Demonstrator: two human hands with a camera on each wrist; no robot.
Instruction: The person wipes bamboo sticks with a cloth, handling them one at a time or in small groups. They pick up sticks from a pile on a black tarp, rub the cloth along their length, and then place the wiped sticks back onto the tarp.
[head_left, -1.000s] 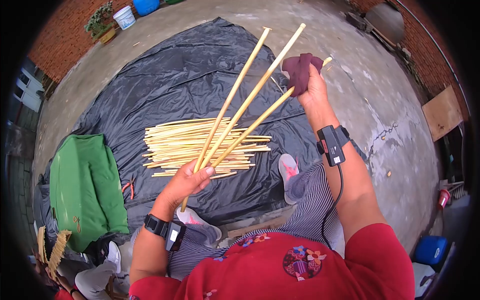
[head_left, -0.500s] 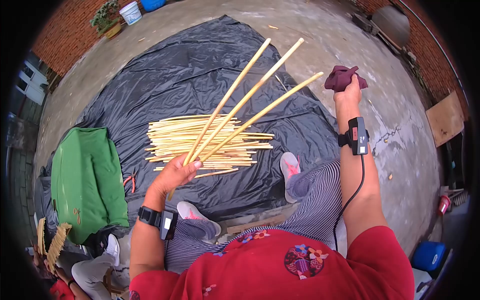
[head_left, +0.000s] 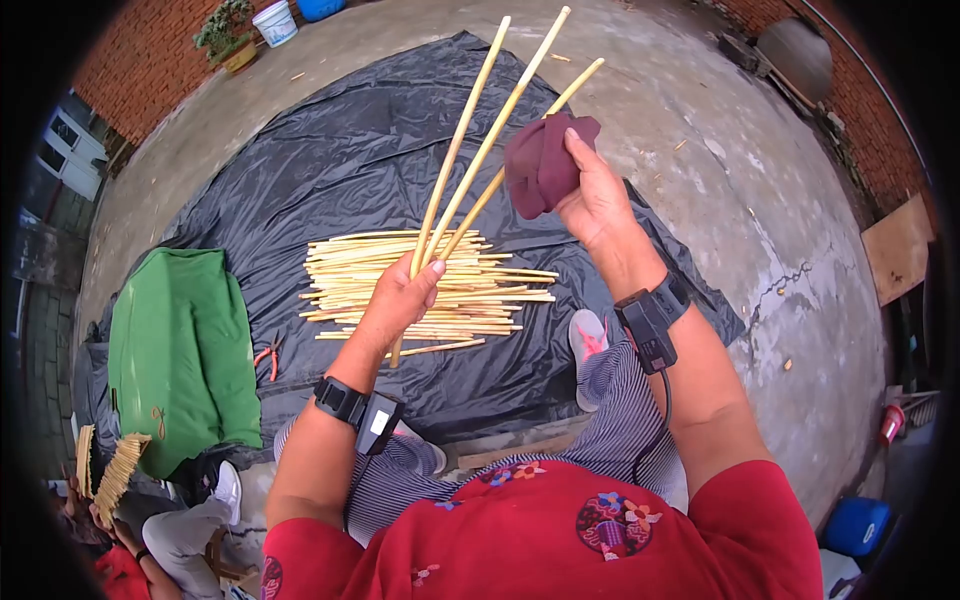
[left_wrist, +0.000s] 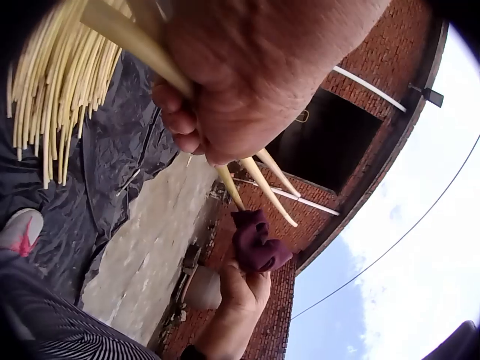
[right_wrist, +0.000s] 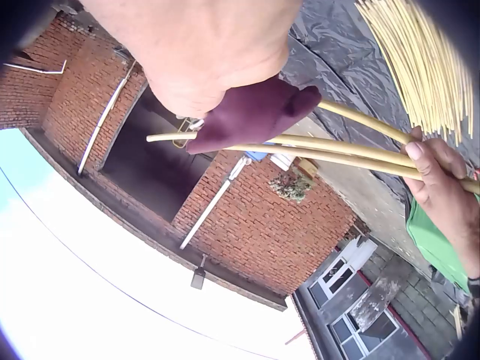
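Three pale sticks (head_left: 490, 135) fan upward from the left hand (head_left: 402, 297), whose fingers curl round their lower part. The right hand (head_left: 598, 200) grips a dark purple cloth (head_left: 541, 167), which is wrapped around the rightmost stick; that stick's tip sticks out beyond the cloth. In the right wrist view the cloth (right_wrist: 255, 116) covers part of one stick, with the other two passing beside it. The left wrist view shows the left fist (left_wrist: 240, 82) close up and the cloth (left_wrist: 259, 241) farther along a stick.
A pile of similar sticks (head_left: 420, 285) lies on black plastic sheeting (head_left: 330, 140). Left of it are a green cloth (head_left: 180, 350) and red-handled pliers (head_left: 268, 360). Another person (head_left: 175, 540) sits at the lower left, near slatted pieces (head_left: 122, 475). A potted plant (head_left: 228, 35) stands at the back.
The right hand was away from the sticks half a second ago; it has moved left, and its cloth is around the rightmost stick again. The left hand and sticks have moved up and right.
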